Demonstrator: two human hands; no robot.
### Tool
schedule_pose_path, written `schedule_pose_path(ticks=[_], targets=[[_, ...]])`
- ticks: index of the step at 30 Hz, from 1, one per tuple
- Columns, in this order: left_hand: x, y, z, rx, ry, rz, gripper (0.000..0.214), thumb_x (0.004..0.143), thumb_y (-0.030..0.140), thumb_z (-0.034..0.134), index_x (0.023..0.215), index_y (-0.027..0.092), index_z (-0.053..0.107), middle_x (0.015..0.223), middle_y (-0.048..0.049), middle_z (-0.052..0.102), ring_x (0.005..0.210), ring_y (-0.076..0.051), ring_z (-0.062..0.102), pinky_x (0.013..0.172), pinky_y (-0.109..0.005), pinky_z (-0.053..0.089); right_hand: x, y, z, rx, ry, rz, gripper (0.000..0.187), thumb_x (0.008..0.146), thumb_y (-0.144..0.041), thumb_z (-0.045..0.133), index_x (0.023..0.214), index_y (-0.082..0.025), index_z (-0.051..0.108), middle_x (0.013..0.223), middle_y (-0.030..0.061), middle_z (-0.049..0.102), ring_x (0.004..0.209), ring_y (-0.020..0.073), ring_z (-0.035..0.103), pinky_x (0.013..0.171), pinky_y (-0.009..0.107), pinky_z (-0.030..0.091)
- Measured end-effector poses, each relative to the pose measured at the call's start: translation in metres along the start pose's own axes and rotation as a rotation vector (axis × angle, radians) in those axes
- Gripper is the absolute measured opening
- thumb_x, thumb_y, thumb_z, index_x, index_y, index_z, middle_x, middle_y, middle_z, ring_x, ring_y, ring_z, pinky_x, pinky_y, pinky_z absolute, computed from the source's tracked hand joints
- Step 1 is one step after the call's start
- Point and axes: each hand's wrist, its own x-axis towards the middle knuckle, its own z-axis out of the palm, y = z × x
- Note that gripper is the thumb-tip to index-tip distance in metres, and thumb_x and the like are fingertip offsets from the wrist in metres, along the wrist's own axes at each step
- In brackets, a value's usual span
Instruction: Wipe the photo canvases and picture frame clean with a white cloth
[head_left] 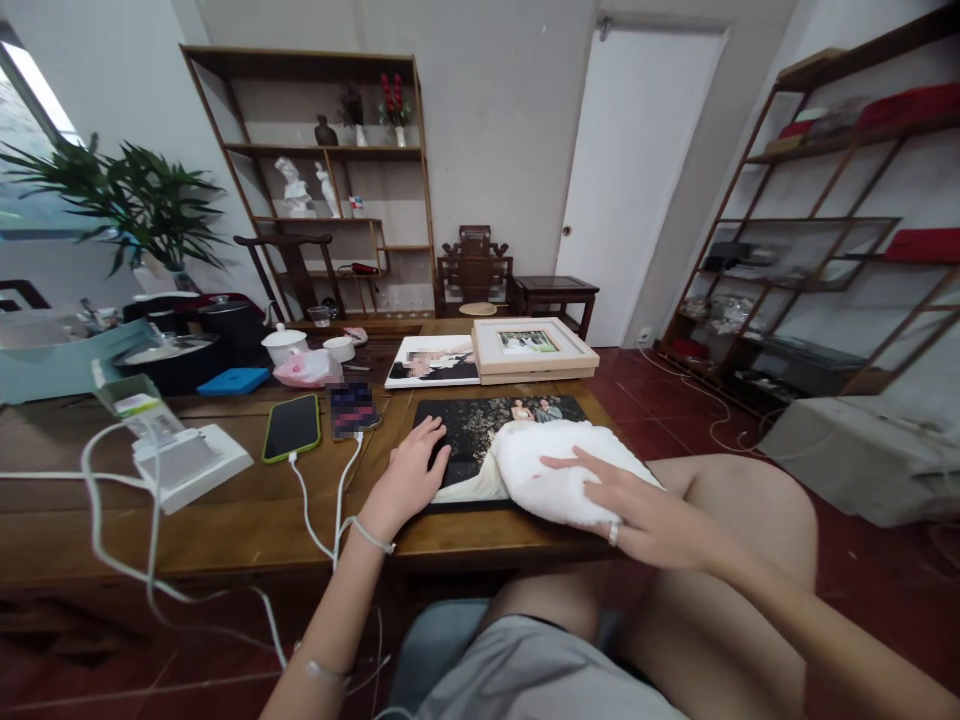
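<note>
A large dark photo panel (469, 430) with a couple in wedding clothes lies on the wooden table near its front edge. My left hand (416, 465) rests flat on the panel's left side, fingers stretched out and nothing held. On the right part of the panel sits a bunched white fluffy cloth (551, 475), which covers its lower right corner. My right hand (622, 500) presses and holds this cloth, with its fingers over the top; the thumb is hard to make out.
Behind the panel are a white-bordered photo (435, 362) and a pale wood frame (534, 350). To the left lie a phone (292, 428) and a second device (354, 408), both on white cables. A power strip (195, 468), bowls and pots stand farther left.
</note>
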Motion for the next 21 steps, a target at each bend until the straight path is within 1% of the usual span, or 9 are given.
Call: schedule_pose_path(ticks=[2, 4, 5, 8, 10, 12, 15, 18, 21], targets=[[0.0, 0.0, -0.001, 0.007, 0.01, 0.009, 0.04, 0.088, 0.029, 0.036, 0.118, 0.012, 0.055, 0.136, -0.0132, 0.047, 0.131, -0.023, 0.035, 0.104, -0.047, 0.032, 0.001, 0.007, -0.002, 0.04, 0.001, 0.05, 0.023, 0.084, -0.023, 0.042, 0.099, -0.02, 0.059, 0.139, 0.0088, 0.042, 0.132, 0.0284, 0.027, 0.104, 0.047, 0.028], [0.0, 0.0, -0.002, 0.017, 0.011, 0.011, 0.039, 0.088, 0.03, 0.037, 0.117, 0.013, 0.056, 0.135, -0.0132, 0.048, 0.131, -0.023, 0.036, 0.104, -0.047, 0.032, 0.013, 0.024, -0.004, 0.043, 0.029, 0.148, 0.033, 0.088, -0.034, 0.039, 0.112, -0.019, 0.056, 0.134, 0.0116, 0.047, 0.129, 0.0302, 0.033, 0.102, 0.047, 0.03], [0.0, 0.0, -0.002, 0.021, 0.007, 0.01, 0.039, 0.088, 0.03, 0.037, 0.117, 0.012, 0.056, 0.135, -0.0133, 0.048, 0.131, -0.023, 0.037, 0.104, -0.046, 0.032, 0.022, 0.034, -0.006, 0.034, 0.054, 0.192, 0.036, 0.089, -0.038, 0.038, 0.115, -0.019, 0.055, 0.131, 0.0129, 0.05, 0.126, 0.0312, 0.036, 0.1, 0.047, 0.032], [-0.001, 0.001, -0.003, 0.027, 0.0, 0.008, 0.04, 0.088, 0.03, 0.038, 0.118, 0.011, 0.056, 0.135, -0.0138, 0.048, 0.131, -0.023, 0.037, 0.104, -0.046, 0.033, 0.05, 0.061, -0.009, 0.003, 0.119, 0.222, 0.036, 0.09, -0.039, 0.036, 0.106, -0.016, 0.058, 0.116, 0.0142, 0.059, 0.112, 0.0309, 0.049, 0.093, 0.045, 0.038], [0.0, 0.001, -0.003, 0.028, 0.002, 0.008, 0.04, 0.088, 0.03, 0.038, 0.118, 0.01, 0.055, 0.136, -0.0141, 0.047, 0.131, -0.023, 0.036, 0.104, -0.045, 0.033, 0.061, 0.068, -0.009, -0.02, 0.142, 0.197, 0.032, 0.091, -0.036, 0.035, 0.098, -0.017, 0.059, 0.106, 0.0124, 0.062, 0.104, 0.0285, 0.053, 0.09, 0.042, 0.039], [0.0, 0.001, -0.003, 0.028, -0.001, 0.005, 0.04, 0.088, 0.029, 0.037, 0.119, 0.01, 0.055, 0.136, -0.0146, 0.047, 0.131, -0.024, 0.036, 0.104, -0.046, 0.033, 0.063, 0.064, -0.006, -0.059, 0.164, 0.186, 0.029, 0.091, -0.034, 0.035, 0.097, -0.018, 0.059, 0.106, 0.0117, 0.062, 0.105, 0.0279, 0.052, 0.09, 0.042, 0.039], [0.0, 0.001, -0.002, 0.025, -0.006, 0.001, 0.041, 0.089, 0.029, 0.037, 0.119, 0.009, 0.054, 0.136, -0.0154, 0.046, 0.131, -0.024, 0.035, 0.104, -0.047, 0.033, 0.05, 0.04, 0.002, -0.12, 0.187, 0.128, 0.022, 0.088, -0.025, 0.039, 0.096, -0.018, 0.058, 0.123, 0.0132, 0.054, 0.118, 0.0283, 0.043, 0.098, 0.045, 0.033], [-0.001, 0.001, -0.002, 0.022, -0.001, 0.001, 0.04, 0.089, 0.029, 0.036, 0.119, 0.011, 0.055, 0.136, -0.0141, 0.046, 0.131, -0.024, 0.035, 0.104, -0.047, 0.032, 0.029, 0.008, 0.008, -0.116, 0.142, 0.015, 0.016, 0.078, -0.013, 0.045, 0.088, -0.018, 0.057, 0.135, 0.0121, 0.044, 0.129, 0.0269, 0.031, 0.105, 0.049, 0.024], [-0.001, 0.001, -0.002, 0.015, -0.003, 0.0, 0.04, 0.088, 0.029, 0.037, 0.119, 0.011, 0.055, 0.137, -0.0137, 0.046, 0.132, -0.023, 0.034, 0.104, -0.047, 0.031, 0.016, -0.009, 0.009, -0.078, 0.082, -0.056, 0.015, 0.073, -0.01, 0.047, 0.08, -0.019, 0.056, 0.137, 0.0108, 0.043, 0.132, 0.0256, 0.027, 0.108, 0.049, 0.019]])
